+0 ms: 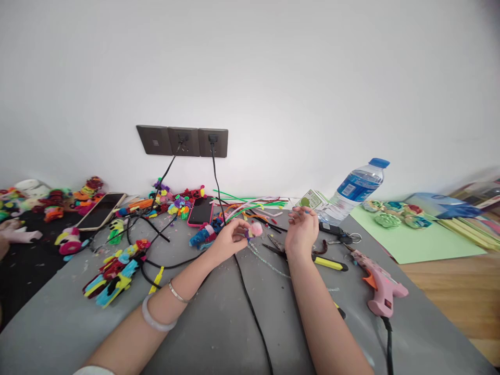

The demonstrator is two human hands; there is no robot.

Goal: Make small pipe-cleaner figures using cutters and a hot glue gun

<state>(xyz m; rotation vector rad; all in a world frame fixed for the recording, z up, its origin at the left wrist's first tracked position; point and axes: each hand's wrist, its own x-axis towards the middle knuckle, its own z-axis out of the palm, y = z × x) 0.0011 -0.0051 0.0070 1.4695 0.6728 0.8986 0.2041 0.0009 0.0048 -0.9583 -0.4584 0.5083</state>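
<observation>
Between the thumb and fingers of my left hand (233,238) is a small pipe-cleaner figure (255,229) with a fuzzy pink ball and a bit of purple. My right hand (302,232) is raised with its palm towards me, fingers loosely bent and nothing seen in them. Beneath it lie dark-tipped pliers (275,249) with a yellow-and-black handle (330,263), partly hidden by my wrist. A sparkly silver pipe cleaner (269,264) runs across the grey table between my hands. Left of my left hand lies a blue fuzzy piece (201,236).
A pink glue gun (380,286) lies right, near keys (339,233) and a tilted water bottle (353,190). Phones (200,211), colourful pipe-cleaner figures (115,273) and black cables (250,302) spread left. Another person's hand (10,233) shows at far left.
</observation>
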